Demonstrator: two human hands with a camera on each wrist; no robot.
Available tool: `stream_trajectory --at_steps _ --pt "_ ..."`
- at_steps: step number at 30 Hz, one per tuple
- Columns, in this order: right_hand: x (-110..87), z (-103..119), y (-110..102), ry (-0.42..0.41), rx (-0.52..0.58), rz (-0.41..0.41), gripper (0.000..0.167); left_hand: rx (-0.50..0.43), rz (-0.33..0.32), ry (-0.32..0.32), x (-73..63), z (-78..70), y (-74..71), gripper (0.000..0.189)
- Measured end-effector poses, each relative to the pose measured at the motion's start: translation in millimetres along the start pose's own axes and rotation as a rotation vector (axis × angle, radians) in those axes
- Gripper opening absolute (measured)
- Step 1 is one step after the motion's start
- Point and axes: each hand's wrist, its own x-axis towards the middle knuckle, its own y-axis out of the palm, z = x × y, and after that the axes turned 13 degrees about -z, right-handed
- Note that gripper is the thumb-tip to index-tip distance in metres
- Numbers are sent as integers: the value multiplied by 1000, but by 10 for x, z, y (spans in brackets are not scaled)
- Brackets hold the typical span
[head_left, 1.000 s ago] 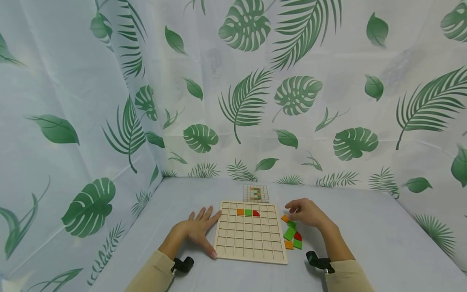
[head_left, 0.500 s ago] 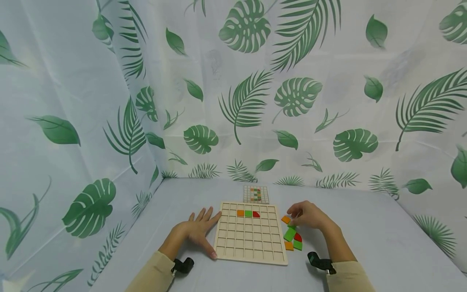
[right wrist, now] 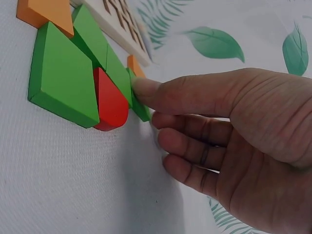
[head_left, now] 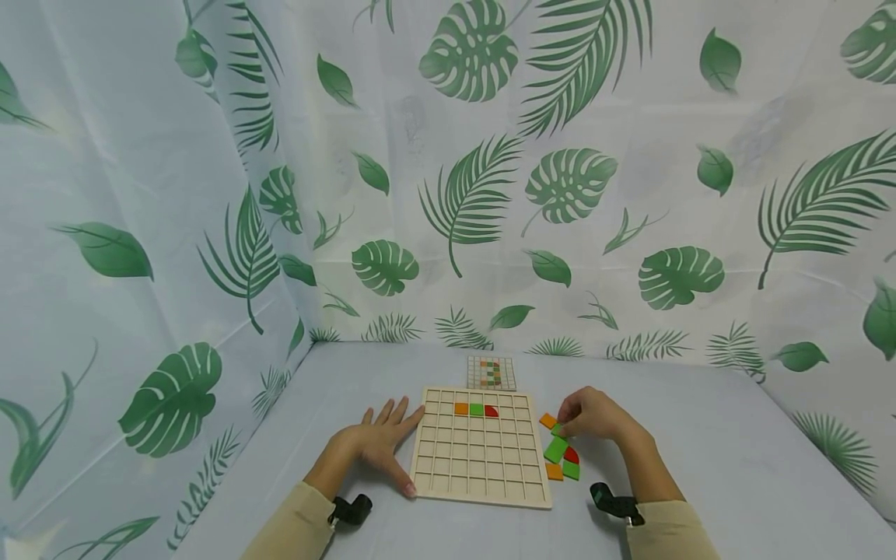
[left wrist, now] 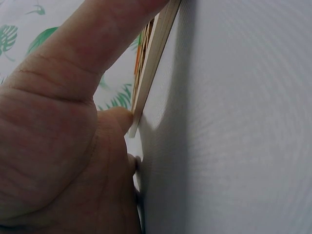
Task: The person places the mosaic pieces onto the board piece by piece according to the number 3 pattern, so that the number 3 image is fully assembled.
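A square wooden grid board [head_left: 476, 459] lies on the table. An orange tile [head_left: 461, 409], a green tile [head_left: 477, 410] and a red quarter-round tile [head_left: 491, 411] sit in one of its upper rows. My left hand [head_left: 381, 441] is spread at the board's left edge, thumb and fingertips touching its side. Beyond the right edge, my right hand [head_left: 595, 414] pinches a small green tile [right wrist: 141, 105] between thumb and forefinger, at the far end of a loose group. The fingertips partly cover that tile. The other fingers curl loosely in the right wrist view.
Around the pinched tile lie an orange tile [head_left: 548, 421], a larger green tile [head_left: 556, 449], a red quarter-round tile [right wrist: 111, 101], another green tile [head_left: 571, 470] and an orange tile [head_left: 554, 471]. A printed pattern card [head_left: 491, 372] lies behind the board. Leaf-patterned curtains [head_left: 483, 194] enclose the table.
My right hand has moved slightly right and down from above the loose tiles, and its thumb and forefinger have closed on the small green tile. The left hand stays at the board.
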Motion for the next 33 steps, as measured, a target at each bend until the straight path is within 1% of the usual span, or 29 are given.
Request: stream_trajectory --at_steps 2,8,15,22,27,33 --pt "0 0 -1 6 -2 0 17 4 -2 -2 -2 -12 -6 148" --pt "17 -21 3 22 -14 -8 15 22 18 -14 -36 -76 -61 145" --pt "32 -34 -8 55 -40 -15 13 25 12 -14 -35 -71 -67 144" --pt "12 -26 -34 51 -55 -26 13 7 14 -7 -27 -55 -61 146" --pt "13 -22 -24 59 -60 -23 12 32 10 -26 -24 -74 -55 142" --pt "15 -20 -11 33 -49 -22 21 58 6 -36 -23 -106 -36 140"
